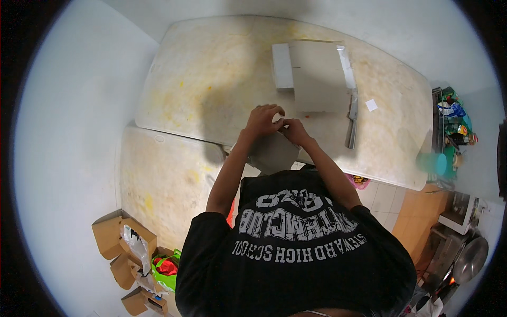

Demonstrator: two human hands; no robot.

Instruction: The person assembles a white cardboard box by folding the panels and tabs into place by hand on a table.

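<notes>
Close to my body, at the table's near edge, a grey cardboard piece hangs below my hands. My left hand curls over its upper edge, thumb and fingers bent toward the right hand. My right hand pinches the same edge, its fingertips meeting those of the left. The exact fold under the fingers is hidden. Farther off lies a flat grey cardboard sheet, with white panels showing at its sides. Right of it rests a knife, its handle toward me.
A small white paper square lies on the stained table. A second table adjoins at left, with open cardboard boxes and a green bag nearby. At right stand a teal cup and a pan by a flame.
</notes>
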